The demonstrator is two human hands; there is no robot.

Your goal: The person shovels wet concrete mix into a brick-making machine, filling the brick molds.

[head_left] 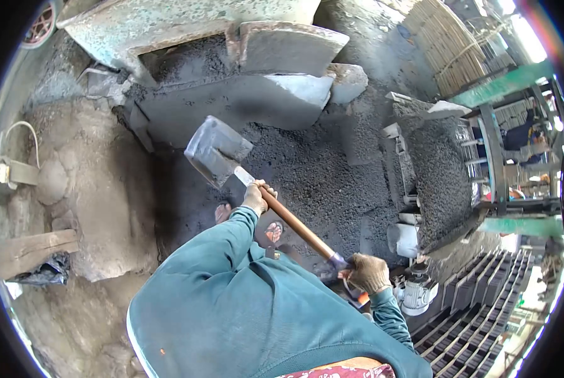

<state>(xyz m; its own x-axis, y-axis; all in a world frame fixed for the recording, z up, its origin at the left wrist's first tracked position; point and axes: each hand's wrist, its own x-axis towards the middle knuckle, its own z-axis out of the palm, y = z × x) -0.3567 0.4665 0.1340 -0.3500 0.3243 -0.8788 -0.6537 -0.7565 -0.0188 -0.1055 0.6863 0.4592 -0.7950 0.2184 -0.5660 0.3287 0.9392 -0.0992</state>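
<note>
Person in a teal top is standing over a dark gravel heap (320, 170), working a shovel (218, 151).

Left hand (255, 196) is gripping the wooden shaft (294, 223) high up, just below the blade socket; the fingers are wrapped fully round it, so the grip is closed tight on the wood. Right hand (368, 273), gloved, is clamping the far end of the shovel at the handle, fingers curled closed about it.

The blade is hanging raised over the heap, tilted, its grey face turning toward the camera, clear of the ground. The shaft is running diagonally from the blade down to the right hand, crossing in front of the person's body.

Two feet in sandals (274, 232) are showing below the left arm, standing on the dark ground near the edge of the heap.

Behind the heap a big grey slab (231, 104) is lying against a worn green metal frame (169, 25). To the right a hopper (439, 179) full of the same gravel is sitting well apart from the blade, with a small motor (416, 291) below it and dark racks (477, 315) beyond. To the left, caked cement mounds (93, 189) and a plank (27, 251).
</note>
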